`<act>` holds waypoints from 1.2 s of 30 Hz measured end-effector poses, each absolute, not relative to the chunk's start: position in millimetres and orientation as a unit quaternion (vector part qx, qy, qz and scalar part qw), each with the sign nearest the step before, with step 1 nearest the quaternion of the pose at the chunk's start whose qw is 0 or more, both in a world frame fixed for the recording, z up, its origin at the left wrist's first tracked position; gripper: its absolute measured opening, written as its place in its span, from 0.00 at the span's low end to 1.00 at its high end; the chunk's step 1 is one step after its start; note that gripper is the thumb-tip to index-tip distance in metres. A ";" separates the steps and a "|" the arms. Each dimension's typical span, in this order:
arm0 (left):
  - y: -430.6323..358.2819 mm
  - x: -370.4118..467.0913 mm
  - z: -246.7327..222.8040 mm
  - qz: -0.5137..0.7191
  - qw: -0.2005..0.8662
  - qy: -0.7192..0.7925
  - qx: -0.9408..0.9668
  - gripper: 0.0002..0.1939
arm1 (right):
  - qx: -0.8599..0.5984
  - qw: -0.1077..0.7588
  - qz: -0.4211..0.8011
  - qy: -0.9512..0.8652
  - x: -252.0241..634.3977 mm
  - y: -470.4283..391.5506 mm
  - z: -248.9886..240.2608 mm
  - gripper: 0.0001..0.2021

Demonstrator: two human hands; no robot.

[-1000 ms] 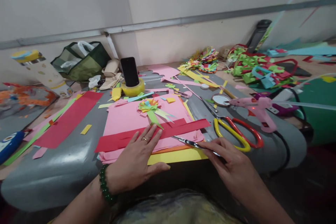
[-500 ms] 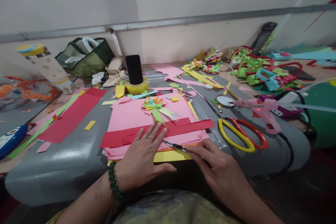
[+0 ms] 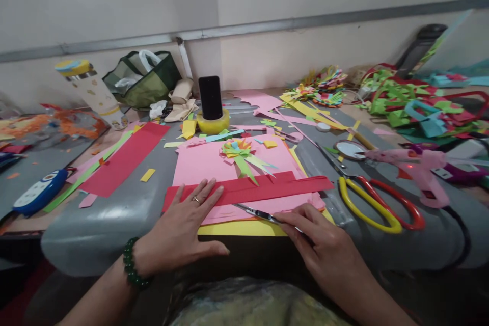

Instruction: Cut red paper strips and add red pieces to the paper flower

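My left hand (image 3: 183, 229) lies flat with its fingers spread over the left end of a red paper strip (image 3: 252, 188). Under the strip is a stack of pink paper (image 3: 202, 160), with a yellow sheet (image 3: 244, 228) showing along its near edge. My right hand (image 3: 321, 242) is closed round a craft knife (image 3: 263, 215), whose blade points left over the pink paper just below the strip. A paper rosette (image 3: 237, 148) with green tails rests on the pink stack, its tails reaching the strip.
Scissors (image 3: 369, 204) and a pink glue gun (image 3: 416, 163) lie at the right. A phone (image 3: 210, 97) stands in a yellow tape roll (image 3: 214, 122) behind the stack. A red sheet (image 3: 128, 158) and a blue object (image 3: 41, 191) are at the left.
The view has turned left, so things appear further right. My left hand has moved left along the red strip. The knife stays in my right hand, its blade still over the pink paper.
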State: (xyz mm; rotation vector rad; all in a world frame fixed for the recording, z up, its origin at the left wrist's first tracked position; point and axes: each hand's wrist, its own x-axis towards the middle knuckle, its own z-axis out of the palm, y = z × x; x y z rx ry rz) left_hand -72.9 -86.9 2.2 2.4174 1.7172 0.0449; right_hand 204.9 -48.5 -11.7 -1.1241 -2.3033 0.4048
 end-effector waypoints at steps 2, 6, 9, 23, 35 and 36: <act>-88.1 -74.0 -2.8 0.022 0.078 0.580 0.811 0.52 | -0.411 0.264 0.146 -0.860 201.3 -48.7 -11.5 0.13; -87.1 -70.3 -5.7 0.036 0.076 0.580 0.811 0.54 | -0.398 0.251 0.139 -0.871 191.8 -49.4 -10.7 0.14; -86.5 -69.4 -4.1 0.038 0.080 0.582 0.809 0.55 | -0.385 0.246 0.139 -0.879 183.6 -49.8 -10.2 0.13; -83.6 -68.8 7.4 0.020 0.106 0.572 0.813 0.59 | -0.350 0.208 0.176 -0.896 139.6 -45.9 -6.1 0.13; -80.8 -73.3 23.2 0.062 0.111 0.582 0.803 0.39 | -0.324 0.166 0.181 -0.913 132.7 -53.1 2.1 0.11; -87.4 -76.1 26.4 0.109 0.087 0.595 0.792 0.34 | -0.324 0.172 0.186 -0.912 139.6 -53.9 4.5 0.11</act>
